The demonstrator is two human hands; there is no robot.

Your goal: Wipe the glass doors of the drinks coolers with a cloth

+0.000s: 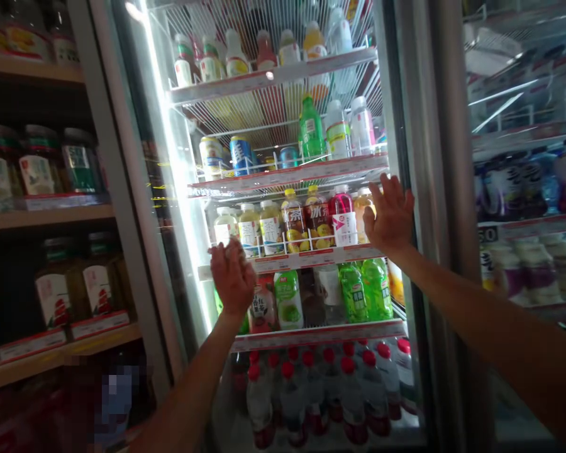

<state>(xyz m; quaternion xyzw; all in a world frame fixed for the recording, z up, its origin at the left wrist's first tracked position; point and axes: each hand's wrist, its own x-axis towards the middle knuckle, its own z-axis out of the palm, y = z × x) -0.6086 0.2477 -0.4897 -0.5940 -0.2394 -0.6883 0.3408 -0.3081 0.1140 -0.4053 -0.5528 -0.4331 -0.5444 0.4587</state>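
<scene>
My left hand [233, 277] is raised before the lit drinks fridge, fingers stretched out, with nothing in it. It overlaps the left end of a shelf edge [306, 259], near the pale-labelled tea bottles [249, 229]. Higher and to the right, my right hand [390, 217] is spread with nothing in it, by the fridge's right side. Behind its fingers an amber bottle [362, 204] is partly hidden, beside a pink-red drink bottle [342, 214]. Brown iced-tea bottles [295, 220] stand between the hands. Whether either hand touches glass I cannot tell.
Green bottles [377, 289] fill part of the shelf below, and red-capped bottles [311, 390] stand at the bottom. A metal upright [446, 189] borders the fridge on the right. Wooden shelves [47, 217] with jars are at the left.
</scene>
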